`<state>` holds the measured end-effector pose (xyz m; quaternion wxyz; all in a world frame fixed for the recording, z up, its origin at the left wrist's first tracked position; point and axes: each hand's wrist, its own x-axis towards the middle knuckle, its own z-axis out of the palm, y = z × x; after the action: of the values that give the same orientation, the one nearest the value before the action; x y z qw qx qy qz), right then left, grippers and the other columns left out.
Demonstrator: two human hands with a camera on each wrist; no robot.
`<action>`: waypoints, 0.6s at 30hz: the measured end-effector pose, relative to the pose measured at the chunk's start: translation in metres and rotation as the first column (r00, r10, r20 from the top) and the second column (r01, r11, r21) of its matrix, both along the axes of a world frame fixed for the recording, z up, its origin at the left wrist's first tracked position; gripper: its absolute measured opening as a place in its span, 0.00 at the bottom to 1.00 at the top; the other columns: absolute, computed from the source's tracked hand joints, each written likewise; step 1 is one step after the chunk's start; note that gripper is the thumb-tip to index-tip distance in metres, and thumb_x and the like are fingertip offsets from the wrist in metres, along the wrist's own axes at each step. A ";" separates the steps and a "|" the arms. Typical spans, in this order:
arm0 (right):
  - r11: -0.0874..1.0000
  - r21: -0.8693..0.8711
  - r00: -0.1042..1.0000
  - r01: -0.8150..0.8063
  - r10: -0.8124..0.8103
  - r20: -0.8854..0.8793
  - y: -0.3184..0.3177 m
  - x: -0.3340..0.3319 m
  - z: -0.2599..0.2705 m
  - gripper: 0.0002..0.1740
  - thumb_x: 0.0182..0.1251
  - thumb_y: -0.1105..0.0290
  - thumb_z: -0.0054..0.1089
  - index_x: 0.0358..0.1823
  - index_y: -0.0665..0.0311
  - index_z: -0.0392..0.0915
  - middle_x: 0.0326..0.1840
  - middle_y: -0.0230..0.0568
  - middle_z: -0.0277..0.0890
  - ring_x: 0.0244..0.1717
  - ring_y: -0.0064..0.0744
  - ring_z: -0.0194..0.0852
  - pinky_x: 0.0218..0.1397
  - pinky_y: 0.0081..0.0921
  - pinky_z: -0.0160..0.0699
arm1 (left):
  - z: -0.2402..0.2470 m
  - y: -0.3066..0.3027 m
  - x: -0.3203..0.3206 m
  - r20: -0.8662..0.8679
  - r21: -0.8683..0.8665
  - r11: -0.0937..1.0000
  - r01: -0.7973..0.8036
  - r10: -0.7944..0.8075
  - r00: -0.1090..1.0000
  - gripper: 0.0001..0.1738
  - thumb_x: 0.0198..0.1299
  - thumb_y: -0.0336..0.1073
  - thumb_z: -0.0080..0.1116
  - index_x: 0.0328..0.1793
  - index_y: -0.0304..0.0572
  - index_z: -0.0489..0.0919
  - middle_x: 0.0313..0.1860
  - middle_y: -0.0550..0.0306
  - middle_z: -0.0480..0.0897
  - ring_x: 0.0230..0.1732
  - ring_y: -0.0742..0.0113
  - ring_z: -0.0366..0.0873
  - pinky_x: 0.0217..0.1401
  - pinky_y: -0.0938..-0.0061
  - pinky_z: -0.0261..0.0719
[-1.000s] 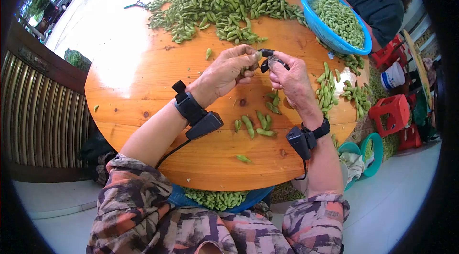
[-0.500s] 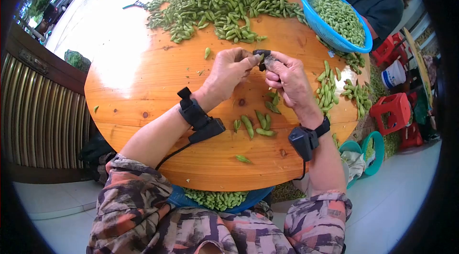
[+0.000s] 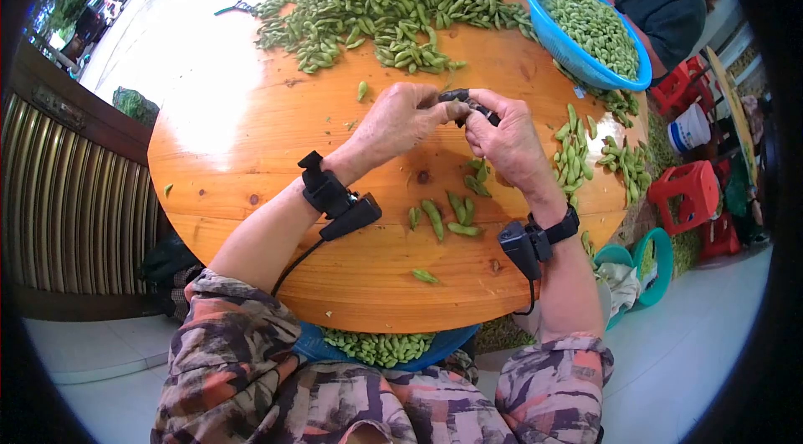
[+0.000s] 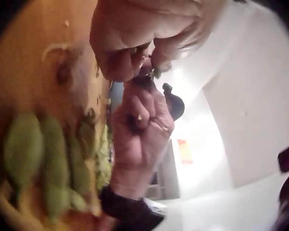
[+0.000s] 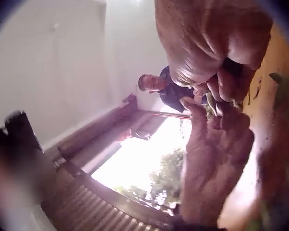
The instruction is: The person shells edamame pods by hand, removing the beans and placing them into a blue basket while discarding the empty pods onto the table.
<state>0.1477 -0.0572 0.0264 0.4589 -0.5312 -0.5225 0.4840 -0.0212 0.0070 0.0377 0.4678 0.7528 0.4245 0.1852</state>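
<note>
Above the middle of the wooden table, my left hand (image 3: 400, 116) and right hand (image 3: 506, 141) meet fingertip to fingertip. Between them, a small green soybean pod (image 5: 211, 104) shows in the right wrist view, pinched and mostly hidden by the fingers. Black coverings (image 3: 454, 95) wrap fingertips of the right hand. On the wood below lie several loose pods (image 3: 433, 220), seen large and blurred in the left wrist view. One single pod (image 3: 362, 91) lies just left of the left hand.
A large heap of pods (image 3: 393, 9) covers the table's far side. A blue basket (image 3: 535, 5) of pods stands at the far right, near another person (image 3: 657, 5). Loose pods (image 3: 573, 151) lie right of my hand. Another blue basin (image 3: 309, 342) sits below the near edge.
Both hands stay together over the same spot, with fingers and wrists turning slightly around the pod. The left hand has turned more knuckles-up. The other person's hand has shifted.
</note>
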 end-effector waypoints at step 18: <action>0.980 0.137 0.986 0.142 -0.128 -0.103 -0.002 -0.007 0.007 0.15 0.65 0.74 0.59 0.53 0.66 0.78 0.23 0.22 0.68 0.19 0.11 0.59 0.20 0.14 0.60 | -0.012 -0.001 0.001 0.652 -0.558 0.814 0.161 0.309 0.693 0.03 0.64 0.30 0.56 0.40 0.37 0.77 0.30 0.60 0.76 0.22 0.79 0.62 0.21 0.84 0.59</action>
<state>0.1405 -0.0592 0.0329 0.5519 -0.5077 -0.4965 0.4373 -0.0199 0.0057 0.0260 0.7912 0.4228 0.2746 0.3462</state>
